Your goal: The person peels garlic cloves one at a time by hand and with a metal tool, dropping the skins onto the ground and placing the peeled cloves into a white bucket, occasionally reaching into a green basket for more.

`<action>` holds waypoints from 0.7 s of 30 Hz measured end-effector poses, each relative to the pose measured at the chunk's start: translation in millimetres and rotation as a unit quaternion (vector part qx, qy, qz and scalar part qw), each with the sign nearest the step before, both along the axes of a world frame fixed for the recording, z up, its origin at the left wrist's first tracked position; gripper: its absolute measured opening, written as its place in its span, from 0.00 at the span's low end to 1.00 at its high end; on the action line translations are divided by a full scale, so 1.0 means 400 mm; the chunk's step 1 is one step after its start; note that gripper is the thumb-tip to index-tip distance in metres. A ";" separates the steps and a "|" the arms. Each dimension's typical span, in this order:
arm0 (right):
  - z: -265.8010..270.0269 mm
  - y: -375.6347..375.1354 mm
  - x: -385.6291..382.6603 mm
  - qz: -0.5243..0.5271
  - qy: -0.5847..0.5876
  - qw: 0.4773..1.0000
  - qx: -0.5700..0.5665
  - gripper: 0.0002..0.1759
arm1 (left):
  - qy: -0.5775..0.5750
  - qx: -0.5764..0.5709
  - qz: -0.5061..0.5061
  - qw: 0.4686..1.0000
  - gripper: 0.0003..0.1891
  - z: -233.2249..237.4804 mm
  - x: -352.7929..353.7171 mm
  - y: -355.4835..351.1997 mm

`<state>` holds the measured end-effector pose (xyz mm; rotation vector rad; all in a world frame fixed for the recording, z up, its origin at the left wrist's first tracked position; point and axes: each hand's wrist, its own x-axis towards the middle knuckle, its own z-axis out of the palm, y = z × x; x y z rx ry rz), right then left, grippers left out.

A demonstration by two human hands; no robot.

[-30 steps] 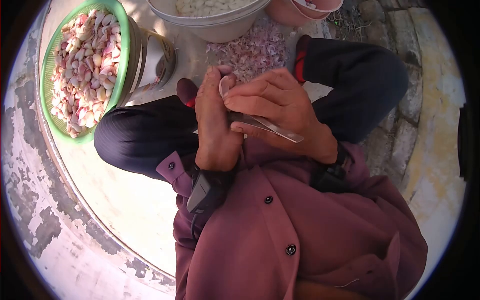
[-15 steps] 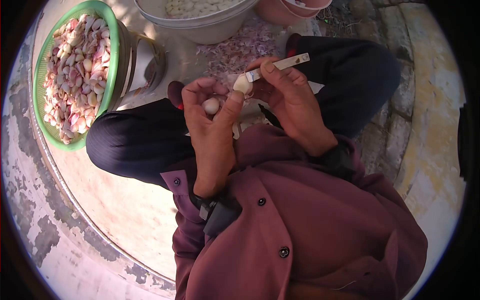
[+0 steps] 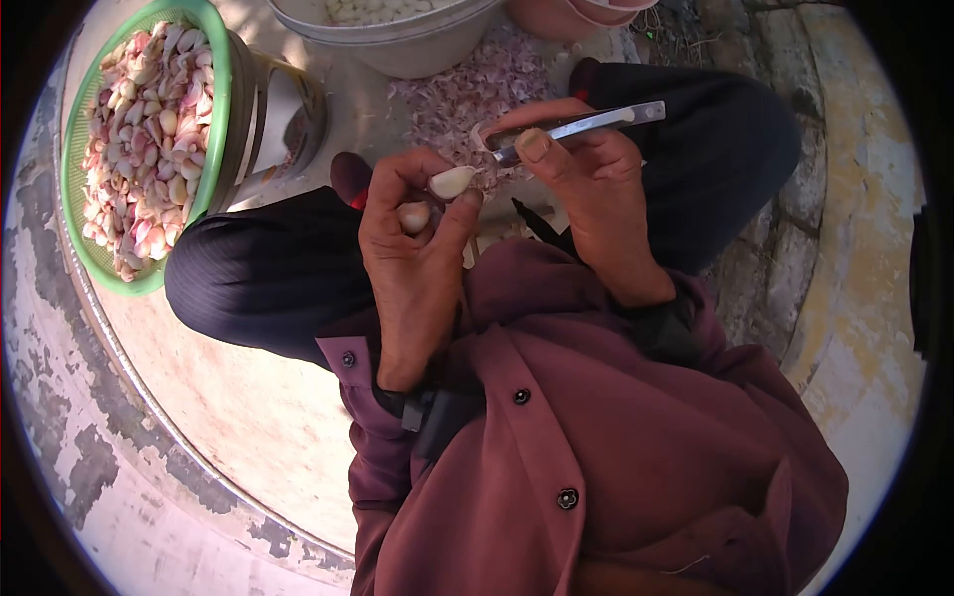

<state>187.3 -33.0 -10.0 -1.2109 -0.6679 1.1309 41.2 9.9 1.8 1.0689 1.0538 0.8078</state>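
Note:
My left hand (image 3: 409,263) pinches a pale peeled garlic clove (image 3: 452,182) between thumb and forefinger. A second garlic clove (image 3: 413,217) rests in its curled fingers. Just to the right, my right hand (image 3: 596,194) is closed on a small, flat metal knife (image 3: 606,119), its shiny handle end pointing up to the right. A papery bit of skin (image 3: 483,136) shows at the tip, by the right thumb and forefinger. A small gap separates the knife from the peeled clove.
A green mesh basket (image 3: 221,109) heaped with unpeeled garlic cloves (image 3: 149,139) stands at the left. Ahead are a pale tub (image 3: 397,50) of peeled cloves and a pink basin (image 3: 556,22). Garlic skins (image 3: 467,94) litter the ground between my legs.
The knife has moved off the clove, up and to the right, with my right hand turning it. My left hand has shifted slightly left and lower, its clove now tilted sideways.

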 end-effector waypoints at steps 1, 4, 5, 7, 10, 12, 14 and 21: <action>-0.006 0.001 0.003 0.008 -0.013 1.000 0.024 0.13 | -0.001 -0.017 -0.020 1.000 0.13 0.001 -0.006 0.002; -0.022 -0.008 -0.008 0.026 -0.017 0.999 0.042 0.12 | -0.012 -0.042 -0.036 0.998 0.12 0.003 -0.004 -0.001; -0.023 -0.009 -0.013 0.039 -0.008 0.999 0.037 0.11 | -0.022 -0.046 -0.031 0.998 0.12 0.005 -0.002 -0.002; -0.007 -0.012 -0.005 0.050 -0.006 0.998 0.037 0.10 | -0.009 -0.057 -0.014 0.998 0.13 0.023 0.000 -0.004; -0.019 -0.018 -0.006 0.062 0.002 0.997 0.040 0.10 | 0.013 -0.059 0.004 0.998 0.13 0.016 -0.012 -0.007; -0.026 -0.019 -0.006 0.064 0.007 0.997 0.045 0.10 | 0.022 -0.050 0.004 0.999 0.13 0.010 -0.018 -0.004; -0.023 -0.023 -0.006 0.060 0.031 0.997 0.026 0.11 | 0.028 -0.042 -0.018 0.999 0.10 0.009 -0.023 -0.004; 0.021 -0.020 0.007 0.054 0.086 0.995 -0.014 0.11 | 0.088 0.066 -0.023 0.994 0.10 -0.001 -0.014 -0.005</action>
